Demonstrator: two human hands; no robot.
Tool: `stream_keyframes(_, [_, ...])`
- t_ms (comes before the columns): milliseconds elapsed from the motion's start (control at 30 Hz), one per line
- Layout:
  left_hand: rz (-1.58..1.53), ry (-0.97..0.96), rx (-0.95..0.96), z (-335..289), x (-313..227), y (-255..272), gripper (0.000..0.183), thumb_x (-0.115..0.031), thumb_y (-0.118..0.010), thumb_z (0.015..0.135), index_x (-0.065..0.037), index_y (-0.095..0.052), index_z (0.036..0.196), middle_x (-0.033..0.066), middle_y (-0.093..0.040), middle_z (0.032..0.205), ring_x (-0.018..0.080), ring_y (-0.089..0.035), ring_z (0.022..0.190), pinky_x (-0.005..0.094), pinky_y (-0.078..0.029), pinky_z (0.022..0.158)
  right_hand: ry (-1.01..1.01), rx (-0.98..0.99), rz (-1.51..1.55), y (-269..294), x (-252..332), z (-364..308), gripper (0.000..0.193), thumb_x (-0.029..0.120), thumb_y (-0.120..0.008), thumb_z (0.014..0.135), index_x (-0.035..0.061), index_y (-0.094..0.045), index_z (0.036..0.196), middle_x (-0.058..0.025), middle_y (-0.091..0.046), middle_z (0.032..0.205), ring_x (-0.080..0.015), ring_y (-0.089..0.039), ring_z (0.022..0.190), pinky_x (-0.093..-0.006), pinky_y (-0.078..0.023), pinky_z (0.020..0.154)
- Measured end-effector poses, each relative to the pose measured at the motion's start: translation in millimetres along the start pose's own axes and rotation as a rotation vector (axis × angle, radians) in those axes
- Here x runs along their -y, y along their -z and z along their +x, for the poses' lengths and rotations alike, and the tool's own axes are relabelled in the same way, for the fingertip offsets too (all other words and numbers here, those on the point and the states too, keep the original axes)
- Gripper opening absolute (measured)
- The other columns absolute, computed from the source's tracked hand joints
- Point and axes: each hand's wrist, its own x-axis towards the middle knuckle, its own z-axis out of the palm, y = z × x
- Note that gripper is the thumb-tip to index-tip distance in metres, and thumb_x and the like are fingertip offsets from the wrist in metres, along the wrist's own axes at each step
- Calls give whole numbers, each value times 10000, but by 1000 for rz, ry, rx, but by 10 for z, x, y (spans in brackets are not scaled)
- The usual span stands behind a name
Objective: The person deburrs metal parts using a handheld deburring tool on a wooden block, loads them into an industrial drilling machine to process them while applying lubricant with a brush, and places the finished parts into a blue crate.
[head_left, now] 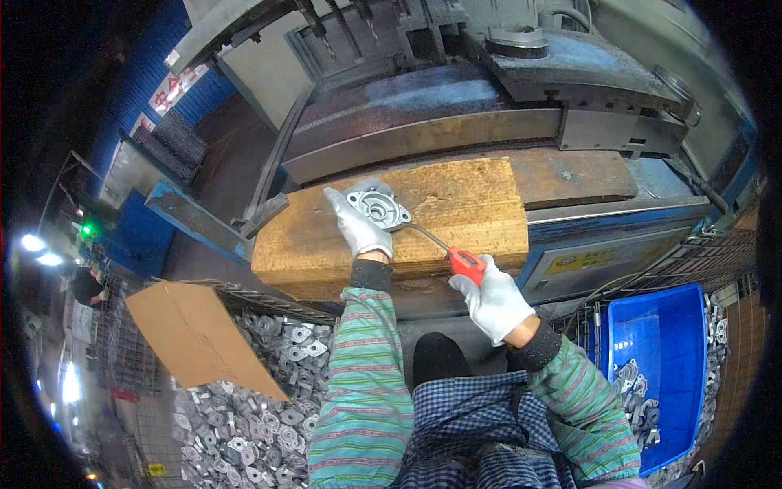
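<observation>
On top of a thick wooden block [456, 191], my left hand [358, 224], in a white glove, grips a round grey metal casting [379, 209] with a ringed centre and an eared flange. My right hand [495, 301], gloved as well, is closed around the red handle [467, 265] of a hand tool. Its thin, curved metal shaft [429, 236] reaches to the lower right edge of the casting. The exact shape of the tool's tip cannot be made out.
Behind the block stands a machine with a metal bed [423, 143] and hanging drill bits [371, 28]. A wire cage of similar castings [252, 432], partly under a cardboard sheet [199, 338], is at lower left. At right, a blue bin [656, 326] holds several castings.
</observation>
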Motion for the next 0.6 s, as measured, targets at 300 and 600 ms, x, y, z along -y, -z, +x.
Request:
stream_keyframes(300, [32,24,51,56,9,43,745,-669,-192,929,-51,-608,913,114,-622,760,255,-594,673,395,-505,593,68,-83,3,-43,-50,118,309,249,-642,864,33,-519,1048,-213,-635,811,-395,-628,781,-417,-492,673])
stream_keyframes(600, [32,53,-16,64,30,51,750,-688,-194,916,-63,-608,952,119,-619,794,274,-592,692,442,-498,587,35,-58,-91,14,45,222,339,294,-601,878,24,-508,1060,-231,-638,839,-416,-624,813,-446,-489,701])
